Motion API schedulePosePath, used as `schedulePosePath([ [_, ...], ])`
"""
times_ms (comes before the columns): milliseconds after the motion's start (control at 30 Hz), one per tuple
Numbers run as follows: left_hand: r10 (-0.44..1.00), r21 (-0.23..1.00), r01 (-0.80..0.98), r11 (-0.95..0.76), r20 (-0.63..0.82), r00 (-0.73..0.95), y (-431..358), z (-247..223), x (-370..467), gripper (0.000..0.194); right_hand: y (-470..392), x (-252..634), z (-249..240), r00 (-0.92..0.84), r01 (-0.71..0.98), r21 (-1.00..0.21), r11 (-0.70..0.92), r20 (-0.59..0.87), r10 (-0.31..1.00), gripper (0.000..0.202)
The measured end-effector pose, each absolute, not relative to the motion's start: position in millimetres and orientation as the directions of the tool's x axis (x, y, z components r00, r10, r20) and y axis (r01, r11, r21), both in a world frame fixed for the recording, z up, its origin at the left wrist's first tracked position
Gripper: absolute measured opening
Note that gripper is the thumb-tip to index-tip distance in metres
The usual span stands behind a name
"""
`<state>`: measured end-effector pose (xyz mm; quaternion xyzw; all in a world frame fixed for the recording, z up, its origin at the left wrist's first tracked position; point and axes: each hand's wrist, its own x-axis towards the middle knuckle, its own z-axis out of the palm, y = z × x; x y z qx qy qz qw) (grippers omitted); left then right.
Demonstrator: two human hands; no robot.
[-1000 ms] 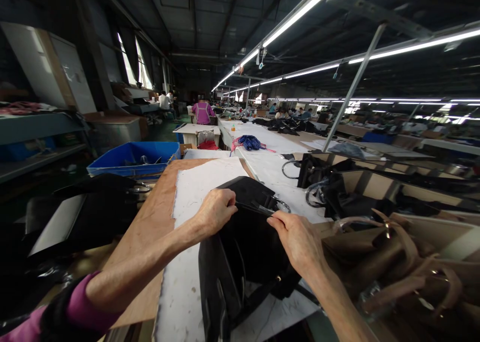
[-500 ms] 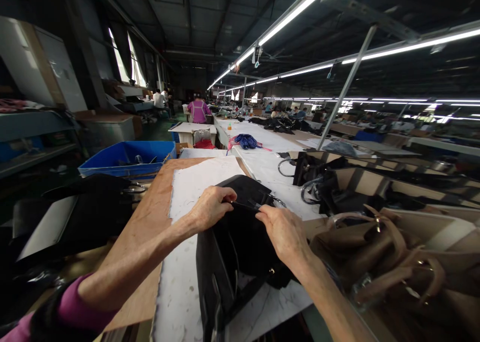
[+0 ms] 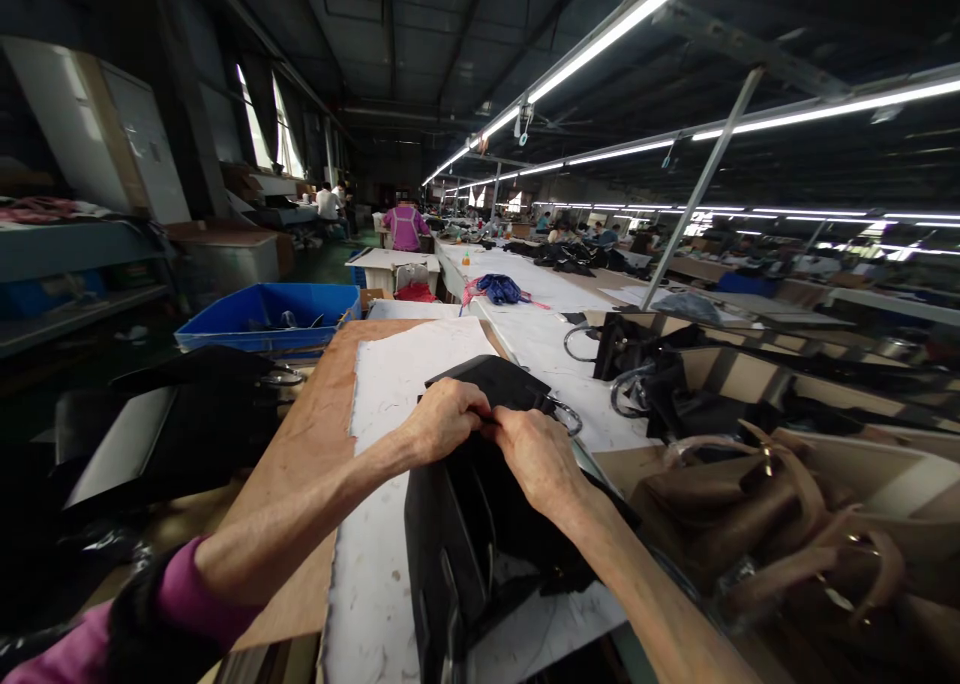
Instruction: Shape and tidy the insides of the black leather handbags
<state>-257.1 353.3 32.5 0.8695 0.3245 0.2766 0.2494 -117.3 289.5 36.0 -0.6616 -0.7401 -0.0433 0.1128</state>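
Note:
A black handbag stands on the white-covered board straight in front of me, its folded side facing me. My left hand pinches the bag's upper edge with bent fingers. Close against it, my right hand grips the same edge, fingertips nearly meeting the left ones. What exactly lies between the fingertips is hidden. Beyond my hands the bag's dark top panel slopes away, and a handle wrapped in clear plastic sticks out at its right.
Tan handbags and black handbags crowd the right side. More black bags lie at the left, below a blue bin. A blue cloth bundle sits farther up the long table. A slanted metal post rises at right.
My right hand has moved left along the bag's edge until it nearly touches my left hand. The whole view has shifted slightly.

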Motion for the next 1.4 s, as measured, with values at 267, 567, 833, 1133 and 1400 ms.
schedulePosePath([
  [267, 0.450, 0.452, 0.256, -0.855, 0.398, 0.799, 334.7, 59.2, -225.4, 0.022, 260.1, -80.4, 68.0, -0.045, 0.981, -0.188, 0.053, 0.044, 0.998, 0.018],
  [567, 0.788, 0.660, 0.446, -0.604, 0.407, 0.462, 243.0, 21.5, -280.4, 0.054, 212.1, -59.6, 50.3, 0.311, 0.909, -0.304, -0.285, 0.041, 0.949, 0.022],
  [833, 0.922, 0.659, 0.645, -0.387, 0.262, 0.285, 202.6, -21.3, -288.7, 0.050, 219.5, -68.4, 38.1, 0.298, 0.949, -0.145, -0.280, 0.124, 0.946, 0.021],
  [1133, 0.864, 0.853, 0.429, -0.296, 0.047, 0.501, 279.2, 5.8, -321.4, 0.019, 217.4, -17.8, 48.8, 0.374, 0.922, -0.116, -0.369, 0.027, 0.927, 0.025],
  [1400, 0.830, 0.936, 0.261, -0.238, 0.057, 0.555, 286.8, -1.9, -318.1, 0.018, 223.3, -58.4, 37.9, -0.012, 0.984, 0.170, -0.044, 0.317, 0.948, 0.045],
])
